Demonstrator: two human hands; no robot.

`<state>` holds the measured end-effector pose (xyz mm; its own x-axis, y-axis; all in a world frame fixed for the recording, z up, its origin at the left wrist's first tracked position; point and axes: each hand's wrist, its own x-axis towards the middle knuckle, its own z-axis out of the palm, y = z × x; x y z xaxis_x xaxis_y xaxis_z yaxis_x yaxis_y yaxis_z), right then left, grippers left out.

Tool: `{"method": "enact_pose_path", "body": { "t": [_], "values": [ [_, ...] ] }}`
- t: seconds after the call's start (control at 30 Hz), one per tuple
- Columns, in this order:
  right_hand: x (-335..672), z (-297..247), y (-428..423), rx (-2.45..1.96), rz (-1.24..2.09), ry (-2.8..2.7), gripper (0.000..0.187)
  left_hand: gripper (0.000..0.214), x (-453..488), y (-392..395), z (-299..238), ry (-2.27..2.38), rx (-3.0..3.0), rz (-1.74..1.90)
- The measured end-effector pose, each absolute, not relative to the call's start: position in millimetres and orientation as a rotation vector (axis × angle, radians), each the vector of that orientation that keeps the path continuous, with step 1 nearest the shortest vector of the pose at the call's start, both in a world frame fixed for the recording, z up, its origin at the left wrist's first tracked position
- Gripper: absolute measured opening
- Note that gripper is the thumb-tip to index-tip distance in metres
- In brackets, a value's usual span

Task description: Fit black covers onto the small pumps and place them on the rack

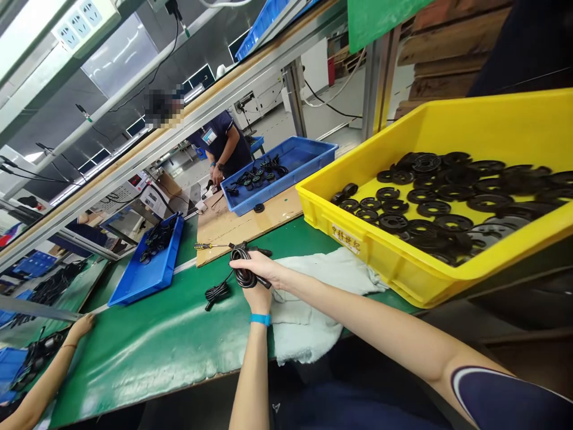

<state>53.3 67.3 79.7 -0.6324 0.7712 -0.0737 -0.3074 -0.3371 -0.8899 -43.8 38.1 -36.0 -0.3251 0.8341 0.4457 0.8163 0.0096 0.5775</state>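
A coiled black cable (244, 276) is gripped between my two hands above the green bench. My right hand (264, 267) wraps over the coil from the right, with fingers closed on it. Below it, my left hand (256, 297), wearing a blue wristband, supports the same coil; its fingers are mostly hidden behind the coil and my right hand. A smaller black cable bundle (217, 294) lies on the bench just left of the hands. Behind the coil, a screwdriver with a yellow and black handle (203, 246) rests near the wooden board's front edge.
To the right stands a yellow bin (376, 257) of black ring-shaped parts. A light cloth (308, 316) lies under my right forearm. Blue trays (290, 194) with black cabled parts sit behind and left. A co-worker's hand (83, 325) rests at the left; another person stands across.
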Motion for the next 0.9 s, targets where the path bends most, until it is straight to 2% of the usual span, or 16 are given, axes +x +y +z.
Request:
{"method": "enact_pose_path", "body": {
  "t": [0.23, 0.37, 0.47, 0.6, 0.73, 0.9],
  "values": [
    [50, 109, 88, -0.640, 2.105, -1.181, 0.018, 0.044, -34, 72, -15, 2.320, 1.588, 1.468],
    [100, 123, 96, -0.567, 2.152, -1.175, 0.014, 0.048, -38, 53, 16, 2.222, 1.681, 1.542],
    [152, 119, 95, -0.494, 2.130, -1.185, 0.025, 0.049, -39, 26, 42, 1.996, 1.888, 1.539],
    [200, 82, 88, -0.657, 1.902, -1.199, 0.037, 0.048, -38, 8, 53, 1.546, 1.996, 1.296],
    [219, 32, 81, -0.966, 1.604, -1.391, 0.046, 0.049, -30, 12, 29, 1.301, 1.889, 1.112],
    [228, 5, 70, -1.042, 0.823, -1.927, 0.033, 0.058, -22, 13, 6, 1.277, 1.840, 1.133]
  ]
}}
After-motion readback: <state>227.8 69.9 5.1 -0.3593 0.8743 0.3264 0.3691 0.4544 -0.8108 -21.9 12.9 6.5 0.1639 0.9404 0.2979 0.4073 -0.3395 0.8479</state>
